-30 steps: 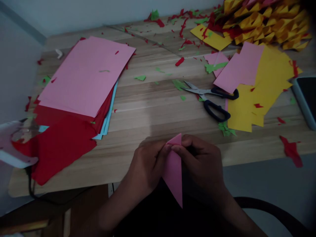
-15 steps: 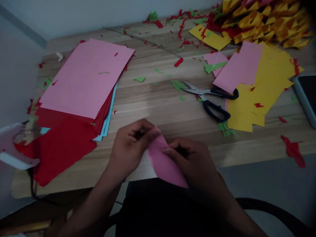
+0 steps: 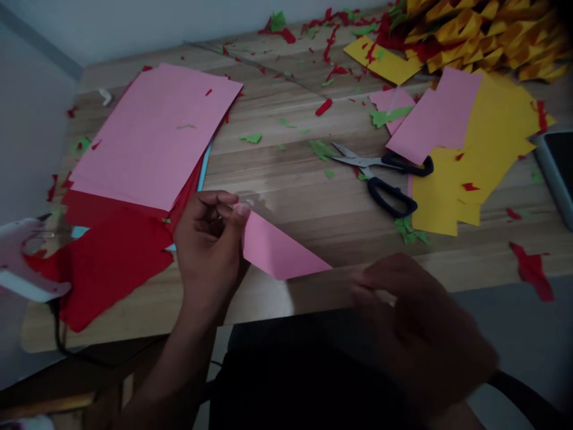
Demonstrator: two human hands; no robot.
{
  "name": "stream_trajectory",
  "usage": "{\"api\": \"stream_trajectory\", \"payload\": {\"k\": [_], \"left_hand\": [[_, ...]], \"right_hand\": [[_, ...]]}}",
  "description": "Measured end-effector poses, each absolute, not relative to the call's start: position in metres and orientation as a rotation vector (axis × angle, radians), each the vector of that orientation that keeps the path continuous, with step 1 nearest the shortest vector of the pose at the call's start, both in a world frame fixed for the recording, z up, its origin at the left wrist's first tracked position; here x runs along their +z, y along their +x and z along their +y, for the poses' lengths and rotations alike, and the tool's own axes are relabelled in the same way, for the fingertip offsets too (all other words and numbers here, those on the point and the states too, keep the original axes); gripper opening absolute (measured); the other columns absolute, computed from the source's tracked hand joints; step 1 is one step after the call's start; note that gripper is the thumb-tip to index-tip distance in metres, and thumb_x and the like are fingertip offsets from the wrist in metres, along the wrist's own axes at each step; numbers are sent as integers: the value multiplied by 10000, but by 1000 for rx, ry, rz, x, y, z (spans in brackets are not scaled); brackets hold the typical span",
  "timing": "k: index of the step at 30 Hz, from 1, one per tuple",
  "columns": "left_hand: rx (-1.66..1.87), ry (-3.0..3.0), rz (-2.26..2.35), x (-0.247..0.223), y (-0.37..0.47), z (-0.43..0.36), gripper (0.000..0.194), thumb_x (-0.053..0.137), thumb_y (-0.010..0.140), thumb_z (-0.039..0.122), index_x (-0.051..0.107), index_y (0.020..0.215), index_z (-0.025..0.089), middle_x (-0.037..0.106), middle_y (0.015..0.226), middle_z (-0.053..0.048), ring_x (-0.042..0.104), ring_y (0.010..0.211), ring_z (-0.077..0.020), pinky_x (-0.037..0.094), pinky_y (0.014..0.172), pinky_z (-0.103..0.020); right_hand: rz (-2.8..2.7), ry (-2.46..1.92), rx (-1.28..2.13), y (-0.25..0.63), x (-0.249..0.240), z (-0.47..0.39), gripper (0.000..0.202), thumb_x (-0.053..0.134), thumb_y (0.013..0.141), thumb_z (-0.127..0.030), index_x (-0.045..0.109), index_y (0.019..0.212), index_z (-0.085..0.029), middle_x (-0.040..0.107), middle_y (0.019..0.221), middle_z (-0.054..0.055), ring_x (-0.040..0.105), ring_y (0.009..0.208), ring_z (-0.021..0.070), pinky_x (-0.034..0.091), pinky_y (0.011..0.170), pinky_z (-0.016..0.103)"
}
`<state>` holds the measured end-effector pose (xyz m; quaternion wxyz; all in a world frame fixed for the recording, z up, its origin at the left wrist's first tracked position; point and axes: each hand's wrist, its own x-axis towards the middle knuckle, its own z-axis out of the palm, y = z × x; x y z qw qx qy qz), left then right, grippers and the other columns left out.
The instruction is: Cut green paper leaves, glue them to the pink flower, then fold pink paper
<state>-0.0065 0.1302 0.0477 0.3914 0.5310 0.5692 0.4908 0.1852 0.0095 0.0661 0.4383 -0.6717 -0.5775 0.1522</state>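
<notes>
Pinched between the thumb and fingers of my left hand (image 3: 212, 236) is a folded pink paper (image 3: 280, 248), held by its upper left corner near the table's front edge. The paper tapers to a point on the right. My right hand (image 3: 416, 322) is off the paper, to its lower right, blurred by motion; whether its fingers hold anything is hidden. Scissors (image 3: 376, 173) with dark handles lie with blades apart beyond the paper, to the right.
Pink sheets (image 3: 156, 137) lie on red and blue ones at left, by red paper (image 3: 116, 269) and a white glue-gun-like tool (image 3: 27, 263). Yellow pieces (image 3: 496, 137), pink pieces (image 3: 456, 107), a yellow folded-paper pile (image 3: 483, 36) and a phone (image 3: 557, 173) are at right. Scraps dot the wooden table (image 3: 277, 179).
My left hand has moved left and up with the pink paper. My right hand has let go of the paper and moved away to the right and down.
</notes>
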Motion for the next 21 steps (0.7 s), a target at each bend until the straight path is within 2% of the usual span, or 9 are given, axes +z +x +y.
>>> {"api": "stream_trajectory", "payload": {"k": [3,5,8,15,21], "left_hand": [[1271,1368,1374,50,4,122,142,773,821,228,643,878,239,593,821,26,542,702,-105,453,595,-226],[1286,1391,1317,52,6,116,152,781,815,222,643,870,253,603,830,34,565,732,-104,474,627,-226],[1256,1398,1217,54,2,112,155,780,811,238,628,829,261,603,804,33,584,726,-117,494,623,-248],[1341,1256,1187,60,-22,114,201,739,801,155,568,785,259,566,773,39,554,745,-128,476,644,-291],[1415,1145,1218,57,-26,111,231,723,816,130,530,817,257,497,776,56,510,699,-108,464,647,-297]], "right_hand": [[-1469,-1647,555,174,63,26,279,701,883,-359,689,1139,-249,734,1080,75,685,1014,255,561,866,406],[-1442,-1578,910,171,59,38,276,685,903,-377,706,1142,-240,757,1046,45,707,950,218,567,815,351],[-1426,-1427,1271,168,54,48,138,639,947,-304,762,991,-258,779,898,-22,715,797,146,537,711,257],[-1390,-1464,971,169,52,40,108,701,896,-214,793,866,-262,797,807,-38,734,714,132,547,672,236],[-1379,-1529,794,176,54,35,96,721,885,-245,795,883,-307,806,858,-35,760,771,173,582,677,287]]}}
